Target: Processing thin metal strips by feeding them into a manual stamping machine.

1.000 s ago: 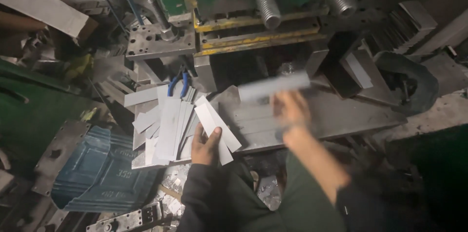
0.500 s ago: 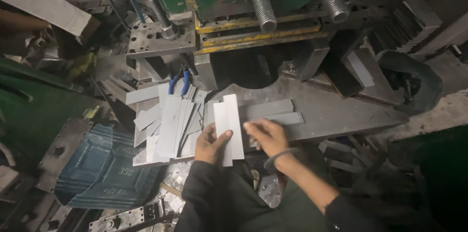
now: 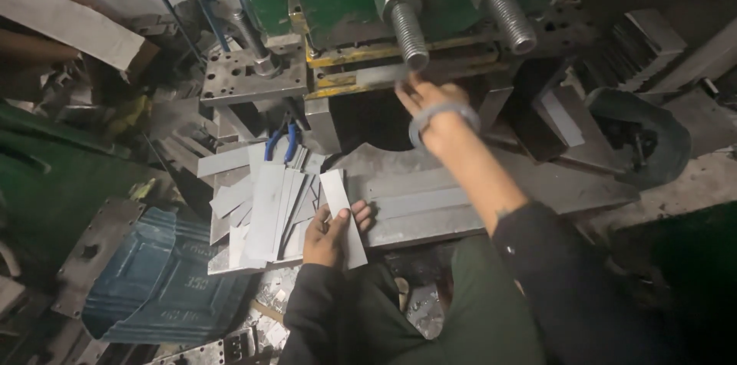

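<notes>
Your left hand (image 3: 328, 233) lies flat, fingers loosely together, pinning the top thin grey sheet-metal strip (image 3: 342, 215) of the fanned stack (image 3: 265, 211) on the near left of the steel press bed (image 3: 491, 200). Your right hand (image 3: 431, 108) reaches far into the green press's yellow-edged die slot (image 3: 368, 77), fingers spread; whether it pinches anything, I cannot tell. Judge these strips light, stiff, slick and sharp-edged, so take one by its long sides near the end.

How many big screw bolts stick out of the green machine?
2. One threaded bolt sticks out just above the right hand; the other bolt is beside it, further right. More could be hidden out of view.
</notes>
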